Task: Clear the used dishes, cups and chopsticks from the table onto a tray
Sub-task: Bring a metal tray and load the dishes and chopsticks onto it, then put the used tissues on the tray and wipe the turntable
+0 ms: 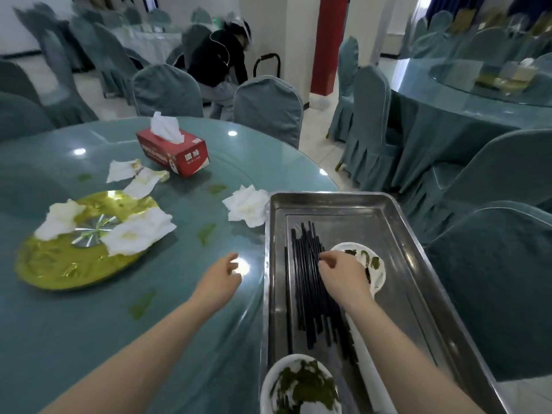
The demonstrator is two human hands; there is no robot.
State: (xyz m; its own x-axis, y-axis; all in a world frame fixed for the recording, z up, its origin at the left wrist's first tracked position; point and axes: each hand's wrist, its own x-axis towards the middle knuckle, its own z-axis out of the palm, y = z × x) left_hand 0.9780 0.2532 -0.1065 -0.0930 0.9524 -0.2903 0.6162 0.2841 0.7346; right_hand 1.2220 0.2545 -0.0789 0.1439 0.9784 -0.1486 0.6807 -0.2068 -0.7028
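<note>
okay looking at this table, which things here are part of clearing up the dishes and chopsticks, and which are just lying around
Part of the job:
metal tray
black chopsticks, under the right hand
small white dish on the tray
white bowl with green leftovers
gold plate, on the table
left hand, holding nothing

Just lying about:
red tissue box
crumpled napkins
green scraps

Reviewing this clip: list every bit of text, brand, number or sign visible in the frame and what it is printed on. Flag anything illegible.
Red tissue box, white label on its end face: a small QR-like square and one large character, too blurred to read.
Same end face, a small line of print below the label: too small to read.
Same box, long side panel: white lettering, blurred, unreadable.
Metal tray, gold plate, chopsticks: no text visible.
</note>
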